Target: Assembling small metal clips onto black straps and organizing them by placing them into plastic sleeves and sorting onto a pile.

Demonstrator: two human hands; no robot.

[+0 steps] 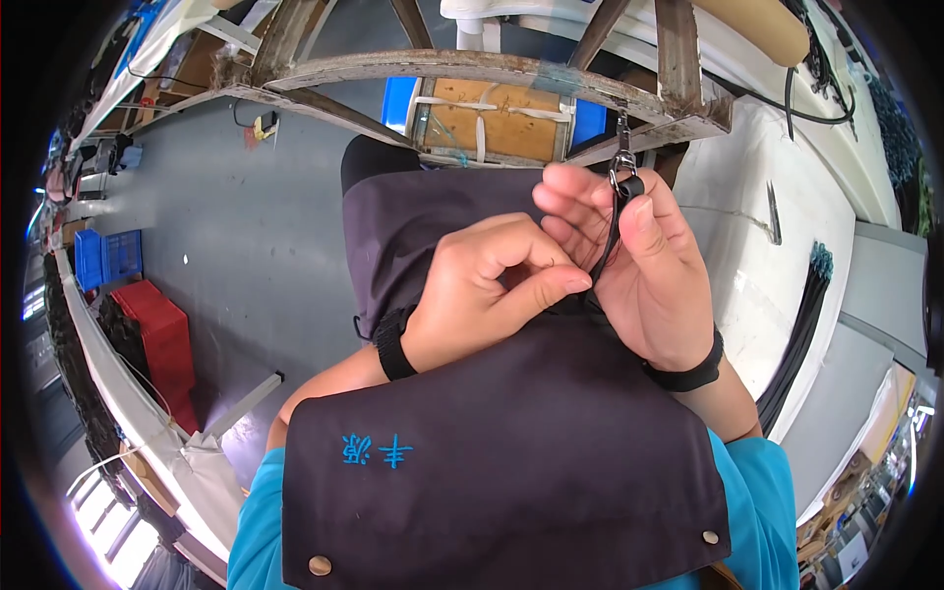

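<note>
The left grip [497, 285] clamps a thin, smooth black strap [614, 232] between thumb and finger; the right grip [649, 265] curves around it, thumb and fingers apart. The strap reaches up to a shiny metal clasp [622, 162] below a scuffed metal frame [462, 67], left of a white table [742, 246].

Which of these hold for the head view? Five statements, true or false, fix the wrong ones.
1. The left hand pinches a black strap. True.
2. The red container stands to the person's right. False: the red container is on the left.
3. A metal clip sits at the strap's upper end. True.
4. Both wrists are bare. False: each wears a black band.
5. Black cords lie bundled on a white surface to the right. True.
</note>
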